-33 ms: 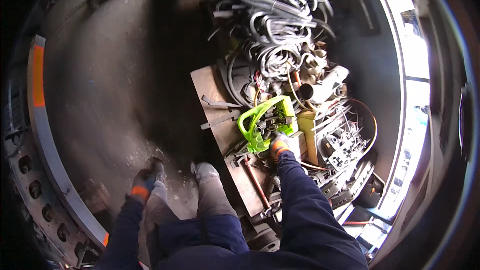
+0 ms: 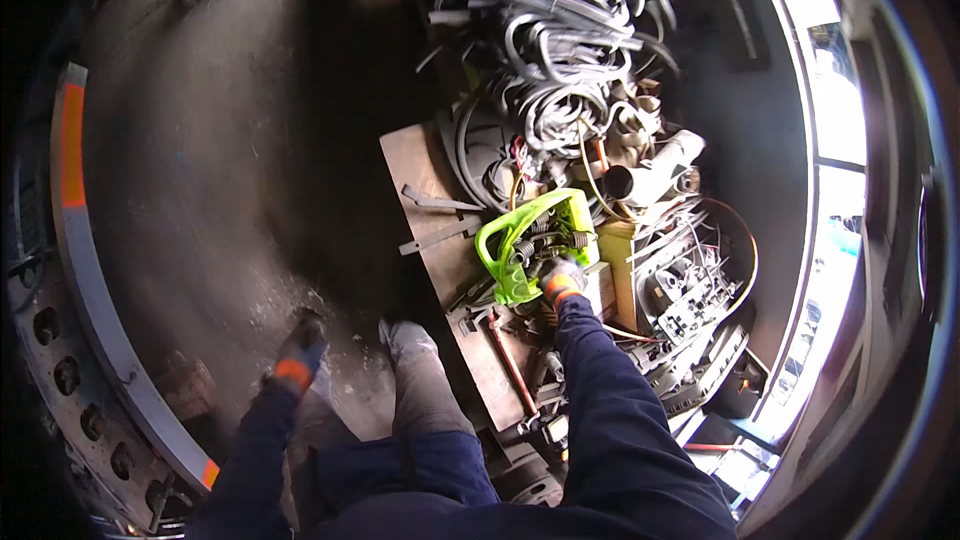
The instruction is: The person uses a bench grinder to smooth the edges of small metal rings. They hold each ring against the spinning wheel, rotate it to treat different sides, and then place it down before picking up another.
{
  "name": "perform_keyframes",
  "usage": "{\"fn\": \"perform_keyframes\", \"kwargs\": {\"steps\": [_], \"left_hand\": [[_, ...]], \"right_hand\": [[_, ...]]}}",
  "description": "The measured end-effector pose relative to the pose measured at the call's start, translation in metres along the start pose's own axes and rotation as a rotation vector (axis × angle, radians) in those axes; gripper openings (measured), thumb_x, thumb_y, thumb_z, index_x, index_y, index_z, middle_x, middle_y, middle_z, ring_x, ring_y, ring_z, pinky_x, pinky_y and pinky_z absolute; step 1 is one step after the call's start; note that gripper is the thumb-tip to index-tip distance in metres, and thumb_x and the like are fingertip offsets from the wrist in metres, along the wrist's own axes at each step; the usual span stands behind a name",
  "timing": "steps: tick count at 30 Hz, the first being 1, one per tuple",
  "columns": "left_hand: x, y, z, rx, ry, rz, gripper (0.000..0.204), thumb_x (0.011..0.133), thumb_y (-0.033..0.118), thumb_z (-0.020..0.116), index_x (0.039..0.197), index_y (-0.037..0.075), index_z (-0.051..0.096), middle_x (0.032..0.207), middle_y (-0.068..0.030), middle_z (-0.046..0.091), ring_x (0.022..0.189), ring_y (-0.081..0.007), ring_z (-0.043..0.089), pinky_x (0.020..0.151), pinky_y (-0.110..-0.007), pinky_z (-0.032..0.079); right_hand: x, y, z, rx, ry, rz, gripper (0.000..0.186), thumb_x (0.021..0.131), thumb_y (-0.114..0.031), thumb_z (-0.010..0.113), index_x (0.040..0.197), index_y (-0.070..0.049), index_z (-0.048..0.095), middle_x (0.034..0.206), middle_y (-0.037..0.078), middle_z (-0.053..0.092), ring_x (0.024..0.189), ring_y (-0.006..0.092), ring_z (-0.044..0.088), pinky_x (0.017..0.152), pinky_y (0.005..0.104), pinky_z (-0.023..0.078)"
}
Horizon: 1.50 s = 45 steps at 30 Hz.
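Note:
A bright green plastic container (image 2: 492,258) with a looped handle stands on the cluttered bench, with coil springs (image 2: 522,252) and dark metal parts inside it. My right hand (image 2: 563,278), in a grey glove with an orange cuff, is at the container's near right edge, over the parts. Its fingers are blurred, so whether they grip anything cannot be made out. Low on the left, away from the bench, hangs my left hand (image 2: 304,344) in a dark glove with an orange cuff. Its fingers are too dark to read.
Grey hose coils (image 2: 560,30) are heaped at the bench's far end. Beyond the container lie a wide pipe (image 2: 655,172), a yellowish box (image 2: 620,255) and metal parts (image 2: 690,305). A reddish bar (image 2: 512,365) lies nearby. A grey rail (image 2: 88,270) with orange patches runs along the left.
My left hand has shifted slightly right and up. My right hand stays at the green container, with its fingers shifting a little. The view has moved slightly.

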<state>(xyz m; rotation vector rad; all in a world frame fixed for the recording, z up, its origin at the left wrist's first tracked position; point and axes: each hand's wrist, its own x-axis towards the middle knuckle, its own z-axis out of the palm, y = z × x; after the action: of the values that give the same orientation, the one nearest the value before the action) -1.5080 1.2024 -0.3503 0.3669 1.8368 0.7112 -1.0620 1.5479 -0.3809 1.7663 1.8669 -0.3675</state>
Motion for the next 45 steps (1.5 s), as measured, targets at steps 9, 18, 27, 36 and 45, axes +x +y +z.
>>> {"fn": "perform_keyframes", "kwargs": {"steps": [9,18,27,36,45], "left_hand": [[0.121,0.123,0.318,0.15,-0.299,0.178,0.032,0.085,0.026,0.071,0.11,0.007,0.067,0.093,-0.0138,0.073,0.084,-0.0243,0.069,0.078,-0.034,0.054],[0.144,0.118,0.351,0.288,-0.364,0.056,0.03,0.085,0.025,0.071,0.109,0.007,0.067,0.089,-0.0136,0.072,0.08,-0.0234,0.068,0.076,-0.035,0.053],[0.173,0.15,0.366,0.308,-0.109,0.37,0.053,0.077,0.025,0.075,0.125,0.01,0.058,0.104,-0.0196,0.067,0.097,-0.0364,0.065,0.087,-0.043,0.051],[0.22,0.247,0.435,1.115,-0.645,0.126,0.08,0.079,0.034,0.068,0.147,0.014,0.034,0.145,-0.0194,0.046,0.125,-0.0328,0.056,0.102,-0.046,0.045],[0.212,0.194,0.437,0.846,-0.372,0.356,0.065,0.065,0.018,0.076,0.125,0.009,0.054,0.121,-0.0215,0.059,0.113,-0.0415,0.057,0.097,-0.045,0.048]], "right_hand": [[0.122,0.018,0.104,0.208,-0.244,-0.273,0.026,0.086,-0.031,0.064,0.087,-0.006,0.072,0.07,0.013,0.068,0.059,0.0238,0.065,0.056,0.0374,0.05],[0.074,0.007,0.006,0.448,-0.145,0.105,0.037,0.083,-0.041,0.066,0.102,-0.011,0.073,0.096,0.019,0.071,0.091,0.0376,0.068,0.082,0.0454,0.053],[0.002,0.032,0.036,0.736,0.23,0.234,0.028,0.09,-0.025,0.063,0.109,-0.005,0.069,0.102,0.018,0.071,0.089,0.0341,0.069,0.084,0.0416,0.053],[0.023,0.082,0.142,2.042,-0.108,0.604,0.051,0.092,-0.022,0.069,0.136,-0.012,0.046,0.121,0.006,0.061,0.101,0.0252,0.062,0.083,0.0433,0.053],[0.008,0.097,0.165,2.008,-0.209,0.534,0.049,0.076,0.005,0.06,0.123,-0.003,0.055,0.108,0.012,0.065,0.093,0.0311,0.065,0.081,0.043,0.056]]}}
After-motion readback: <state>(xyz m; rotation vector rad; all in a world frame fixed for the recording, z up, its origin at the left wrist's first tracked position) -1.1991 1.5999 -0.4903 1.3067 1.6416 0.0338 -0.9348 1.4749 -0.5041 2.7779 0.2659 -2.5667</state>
